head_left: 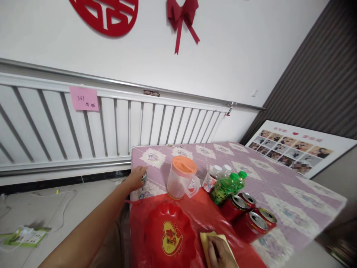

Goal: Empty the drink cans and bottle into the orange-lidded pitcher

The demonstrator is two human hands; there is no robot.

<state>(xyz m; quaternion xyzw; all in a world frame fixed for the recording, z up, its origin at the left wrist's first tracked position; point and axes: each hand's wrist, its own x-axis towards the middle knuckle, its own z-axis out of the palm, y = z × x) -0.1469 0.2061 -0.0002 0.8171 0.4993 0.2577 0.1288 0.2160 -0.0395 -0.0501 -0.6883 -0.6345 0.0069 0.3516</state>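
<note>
At the table's left edge, my left hand [136, 178] is closed round a small round teal-and-grey item [144, 176], mostly hidden by the fingers. My right hand [219, 253], fingers bent, presses a folded yellow cloth [205, 240] onto the red plastic sheet [145, 203]. Between the hands lies a red scalloped tray [156, 227] with a gold heart print. Behind it stands a clear plastic pitcher [175, 182] with an orange lid. To the right of the cloth are several red drink cans [251, 225], and beyond them several bottles [223, 190], some with green caps.
A flowered purple tablecloth [245, 163] covers the table, which stands against a white radiator [164, 123] bearing a pink note [84, 98]. A photo board [301, 139] leans at the right. On the floor at left lie a power strip [30, 237] and cords.
</note>
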